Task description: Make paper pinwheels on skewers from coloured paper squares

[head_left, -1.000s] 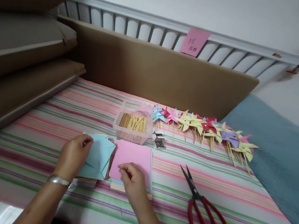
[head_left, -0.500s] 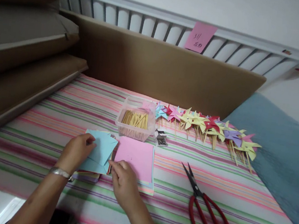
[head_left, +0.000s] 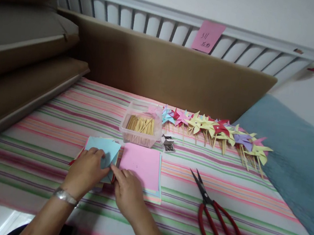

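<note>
A light blue sheet of cut craft paper (head_left: pixel 108 147) lies on a stack of coloured paper at the left of the striped cloth. Over its lower left part is my left hand (head_left: pixel 88 168), fingers curled and closed on the paper, with one part lifted into a curve. My right hand (head_left: pixel 128 191) comes from the right, its index fingertip meeting the blue paper close to my left thumb; its other fingers are bent in. Beside the right hand lies a pile of square sheets with a pink sheet (head_left: pixel 141 165) on top.
Behind the paper stand a clear plastic box (head_left: pixel 139 138) of wooden sticks and a small case of metal pins (head_left: pixel 168 145). Finished paper pinwheels (head_left: pixel 221 130) line the back right. Red-handled scissors (head_left: pixel 206 199) lie at right. A cardboard panel (head_left: pixel 163 72) leans behind.
My left hand has moved right and slightly down over the blue paper, toward my right index finger. The paper's near part now curves up. The right hand has shifted slightly left.
</note>
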Available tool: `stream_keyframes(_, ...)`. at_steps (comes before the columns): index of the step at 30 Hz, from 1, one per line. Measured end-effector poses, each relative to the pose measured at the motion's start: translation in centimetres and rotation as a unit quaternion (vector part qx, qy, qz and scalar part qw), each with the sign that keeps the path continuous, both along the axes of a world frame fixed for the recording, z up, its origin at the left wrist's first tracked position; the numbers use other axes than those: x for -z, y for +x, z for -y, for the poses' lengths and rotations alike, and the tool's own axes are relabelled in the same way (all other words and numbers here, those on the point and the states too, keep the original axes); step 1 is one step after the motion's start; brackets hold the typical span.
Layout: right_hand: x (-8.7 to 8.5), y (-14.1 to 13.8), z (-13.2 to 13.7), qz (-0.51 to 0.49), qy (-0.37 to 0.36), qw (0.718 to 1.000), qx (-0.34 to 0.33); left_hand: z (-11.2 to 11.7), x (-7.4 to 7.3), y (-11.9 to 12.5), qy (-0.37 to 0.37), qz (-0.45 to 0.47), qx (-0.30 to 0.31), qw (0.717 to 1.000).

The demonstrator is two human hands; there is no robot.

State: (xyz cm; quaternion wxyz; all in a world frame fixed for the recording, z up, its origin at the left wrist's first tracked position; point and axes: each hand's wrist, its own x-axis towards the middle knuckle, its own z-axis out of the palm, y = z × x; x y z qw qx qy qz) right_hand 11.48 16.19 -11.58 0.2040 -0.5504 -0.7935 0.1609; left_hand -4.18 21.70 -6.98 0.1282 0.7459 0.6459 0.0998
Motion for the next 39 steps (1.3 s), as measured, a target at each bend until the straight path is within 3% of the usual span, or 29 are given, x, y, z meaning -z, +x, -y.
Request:
stream_keyframes(4, 0.0, 0.0, 0.1, 0.001, 0.0, 1.0, 0.0, -0.5, -0.1, -0.5, -0.035, 0.008, 0.011, 0.999)
stream_keyframes(10, 0.0, -0.1, 0.1, -0.032, -0.009, 0.999, 0.016, -1.1, -0.3, -1.3, -0.036, 0.025, -0.032, 0.999)
stream_keyframes(12, 0.1, 0.0, 0.0, -0.092, -0.017, 0.995, 0.033, -1.2, -0.3, -1.7, -0.011, 0.064, -0.062, 0.996)
stream_keyframes(15, 0.1, 0.3, -0.2, -0.235, -0.028, 0.969, 0.069, -1.2, -0.4, -2.2, 0.104, 0.146, -0.068, 0.981)
stream_keyframes(19, -0.2, 0.7, -0.4, -0.429, -0.087, 0.891, 0.122, -0.6, -1.0, -1.7, 0.253, 0.181, -0.03, 0.95)
stream_keyframes(25, -2.4, 1.2, -0.2, -0.693, -0.232, 0.678, 0.082, 1.2, -1.2, 1.6, 0.337, 0.151, 0.076, 0.926)
stream_keyframes(27, -2.9, 1.6, -0.2, -0.729, -0.251, 0.634, 0.056, 1.8, -0.7, 2.8, 0.336, 0.137, 0.13, 0.923)
stream_keyframes(29, -2.9, 2.2, -0.2, -0.74, -0.25, 0.62, 0.071, 2.3, 0.0, 3.9, 0.325, 0.125, 0.178, 0.92)
stream_keyframes(34, -1.8, 3.6, -0.5, -0.744, -0.225, 0.597, 0.199, 3.0, 1.4, 5.8, 0.286, 0.112, 0.255, 0.917)
stream_keyframes(36, -1.7, 3.9, -0.6, -0.736, -0.223, 0.606, 0.204, 3.1, 1.6, 6.3, 0.269, 0.117, 0.27, 0.917)
stream_keyframes(39, -1.8, 4.2, -0.8, -0.707, -0.215, 0.642, 0.205, 3.2, 1.6, 6.5, 0.239, 0.154, 0.283, 0.916)
